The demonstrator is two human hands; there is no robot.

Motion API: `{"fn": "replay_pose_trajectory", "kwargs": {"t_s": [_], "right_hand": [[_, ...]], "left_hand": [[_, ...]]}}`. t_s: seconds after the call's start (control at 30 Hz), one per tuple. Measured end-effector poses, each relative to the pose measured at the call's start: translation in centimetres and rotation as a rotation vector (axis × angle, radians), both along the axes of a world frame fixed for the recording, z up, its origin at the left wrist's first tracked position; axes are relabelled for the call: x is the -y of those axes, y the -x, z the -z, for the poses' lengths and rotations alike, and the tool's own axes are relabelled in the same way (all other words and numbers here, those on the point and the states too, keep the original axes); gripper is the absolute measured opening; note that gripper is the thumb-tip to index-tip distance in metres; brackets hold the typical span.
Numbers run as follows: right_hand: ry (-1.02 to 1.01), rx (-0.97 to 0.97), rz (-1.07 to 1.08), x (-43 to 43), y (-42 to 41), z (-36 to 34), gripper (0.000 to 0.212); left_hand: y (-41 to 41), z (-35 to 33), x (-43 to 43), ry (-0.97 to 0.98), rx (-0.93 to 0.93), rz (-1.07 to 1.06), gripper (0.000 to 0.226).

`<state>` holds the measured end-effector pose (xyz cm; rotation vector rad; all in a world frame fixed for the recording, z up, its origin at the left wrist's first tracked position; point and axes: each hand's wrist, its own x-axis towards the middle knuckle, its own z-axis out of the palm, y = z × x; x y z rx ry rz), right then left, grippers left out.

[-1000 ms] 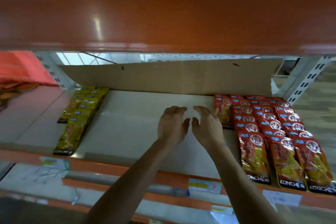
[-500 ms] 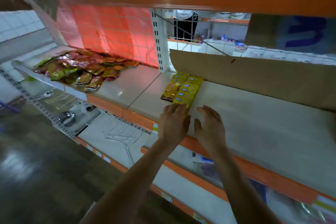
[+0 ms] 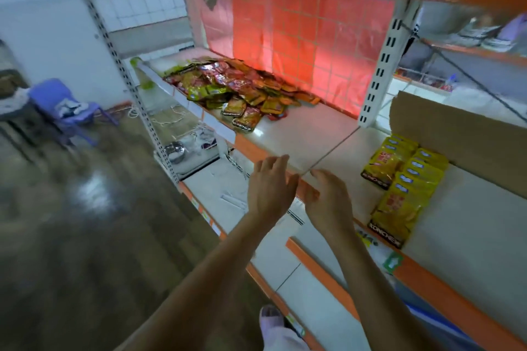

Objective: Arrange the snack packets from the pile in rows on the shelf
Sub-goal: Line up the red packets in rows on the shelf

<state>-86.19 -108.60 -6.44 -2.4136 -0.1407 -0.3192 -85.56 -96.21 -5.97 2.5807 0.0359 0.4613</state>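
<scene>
The left hand (image 3: 269, 188) and right hand (image 3: 328, 199) are hovering empty at the shelf (image 3: 308, 134) edge, fingers loosely spread, probably touching nothing. The pile (image 3: 236, 91) is lying at eleven o'clock, well apart, and the yellow rows (image 3: 405, 177) at three. Reaching for the pile's near edge and lifting matching packets flat is looking wisest.

Open shelf stretch (image 3: 308, 134) between the packet pile (image 3: 239, 88) and yellow rows (image 3: 405, 179); upright post (image 3: 379, 65) behind.

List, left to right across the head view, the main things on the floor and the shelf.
In order: purple chair → packet pile → yellow rows.
</scene>
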Motion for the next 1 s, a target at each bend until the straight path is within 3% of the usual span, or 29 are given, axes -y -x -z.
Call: {"fn": "replay_pose_trajectory", "kwargs": {"t_s": [0.23, 0.4, 0.57, 0.77, 1.0], "right_hand": [[0.018, -0.055, -0.066, -7.1, -8.9, 0.1, 0.037], [-0.019, -0.102, -0.069, -11.3, -15.6, -0.4, 0.039], [0.030, -0.156, -0.052, -14.6, -21.2, 0.0, 0.022], [0.233, -0.204, 0.090, -17.1, -23.9, 0.4, 0.057], [0.265, -0.272, 0.126, -17.6, -24.6, 0.6, 0.070]], "left_hand": [[-7.5, -0.1, -6.8, -0.055, -0.032, -0.087, 0.052], [-14.6, -0.2, -10.8, -0.050, -0.079, -0.148, 0.043], [-20.0, 0.5, -13.8, -0.026, -0.154, -0.210, 0.040], [-23.7, 0.8, -15.5, -0.024, -0.210, -0.267, 0.046], [-25.0, 0.6, -16.2, 0.008, -0.293, -0.312, 0.053]]}}
